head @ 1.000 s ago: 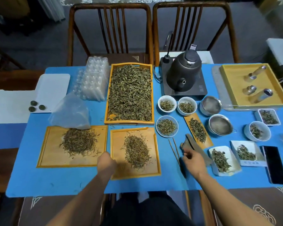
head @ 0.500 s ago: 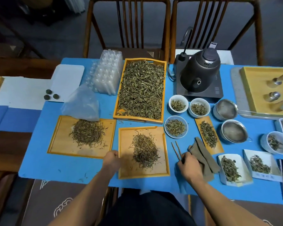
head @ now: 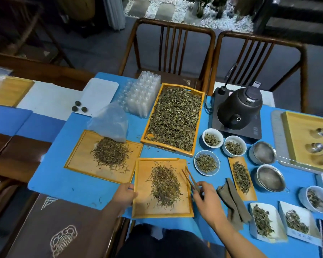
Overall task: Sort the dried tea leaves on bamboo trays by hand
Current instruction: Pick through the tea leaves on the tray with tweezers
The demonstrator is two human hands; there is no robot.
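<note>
The tea pile (head: 164,185) sat in the middle of the near tray (head: 144,207), right at the table's front edge. The left hand (head: 124,194) gripped that tray's left rim, thumb on top. The right hand (head: 206,199) was closed on a pair of chopsticks (head: 189,178), tips out over the tray's right side, just beside the pile.

To the left was a second tray (head: 78,161) with its own heap, a clear bag (head: 110,123) slumped on its far edge. Behind sat the big tray (head: 172,116), packed full of leaves. To the right were three white bowls (head: 206,162) of tea, a folded cloth (head: 233,202), two strainers (head: 269,178) and a black kettle (head: 240,108) on its base. The paper boxes (head: 298,222) had a strip of print, way too blurry to read.
</note>
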